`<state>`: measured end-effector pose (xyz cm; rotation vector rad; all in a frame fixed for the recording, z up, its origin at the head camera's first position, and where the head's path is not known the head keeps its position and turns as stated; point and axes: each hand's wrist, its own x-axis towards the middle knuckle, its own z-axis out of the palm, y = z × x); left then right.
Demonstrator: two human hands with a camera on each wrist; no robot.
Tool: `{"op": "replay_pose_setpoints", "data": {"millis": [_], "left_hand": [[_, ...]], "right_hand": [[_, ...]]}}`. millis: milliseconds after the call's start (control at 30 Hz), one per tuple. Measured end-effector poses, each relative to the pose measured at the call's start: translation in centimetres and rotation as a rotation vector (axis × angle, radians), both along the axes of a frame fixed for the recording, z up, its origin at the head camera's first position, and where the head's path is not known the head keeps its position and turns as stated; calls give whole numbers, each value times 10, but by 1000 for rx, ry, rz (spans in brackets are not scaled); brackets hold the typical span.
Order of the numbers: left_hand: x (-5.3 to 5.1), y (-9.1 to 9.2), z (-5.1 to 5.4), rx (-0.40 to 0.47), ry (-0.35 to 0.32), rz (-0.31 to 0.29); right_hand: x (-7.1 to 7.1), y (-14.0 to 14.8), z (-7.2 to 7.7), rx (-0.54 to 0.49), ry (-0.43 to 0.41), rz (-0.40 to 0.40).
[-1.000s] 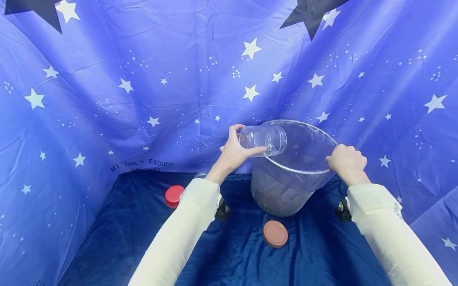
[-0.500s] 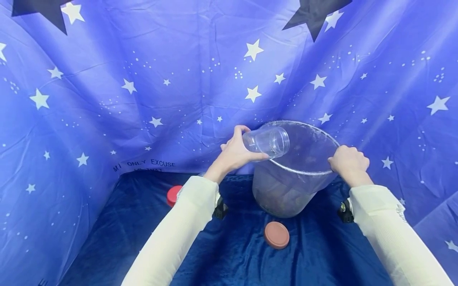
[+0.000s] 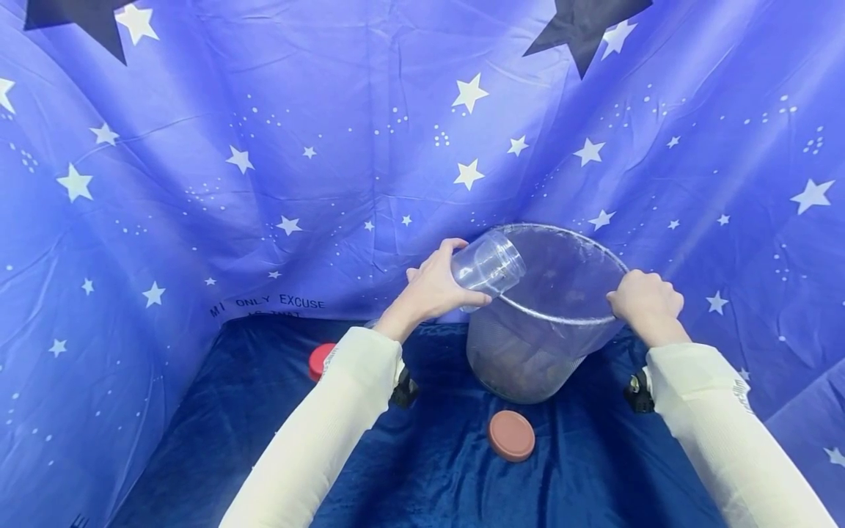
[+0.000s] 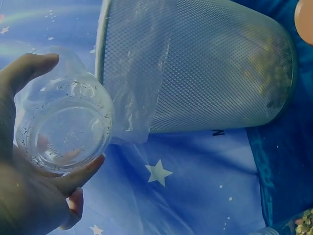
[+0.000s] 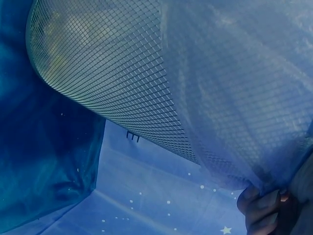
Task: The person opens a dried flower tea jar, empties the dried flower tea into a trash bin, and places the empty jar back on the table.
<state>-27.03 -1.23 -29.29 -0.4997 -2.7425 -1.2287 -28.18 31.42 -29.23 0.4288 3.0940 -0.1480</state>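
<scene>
A clear jar (image 3: 487, 262) lies tilted in my left hand (image 3: 436, 282), its mouth at the left part of the bin's rim. Thumb and fingers grip it round its lower body; in the left wrist view small dark specks cling inside the jar (image 4: 68, 129). My right hand (image 3: 645, 299) grips the right edge of the mesh bin (image 3: 521, 352), over the clear liner bag folded across its rim. From the right wrist view, curled fingers (image 5: 261, 210) show at the liner's edge (image 5: 234, 122). Some yellowish stuff shows through the mesh at the bin's bottom.
A brownish-pink round lid (image 3: 511, 435) lies on the dark blue cloth (image 3: 436, 455) in front of the bin. Further left, a red lid (image 3: 320, 361) is partly hidden by my left sleeve. A star-patterned curtain (image 3: 370, 147) stands behind and at the sides.
My left hand has turned the jar so its mouth end points more upward, and drawn it slightly left over the rim. The right hand keeps its grip on the bin.
</scene>
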Motion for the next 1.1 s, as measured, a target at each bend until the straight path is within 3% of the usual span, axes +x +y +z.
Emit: {"op": "replay_pose_setpoints", "data": {"millis": [333,633,1100], "left_hand": [[0,2,5,-114,37,-1],[2,3,7,-190,14,-9],[3,0,5,-169,32,-19]], "right_hand": [[-1,2,-1,2,18,8],[-1,2,-2,0,24,12],[-1,2,-1,2,-6,-5]]}}
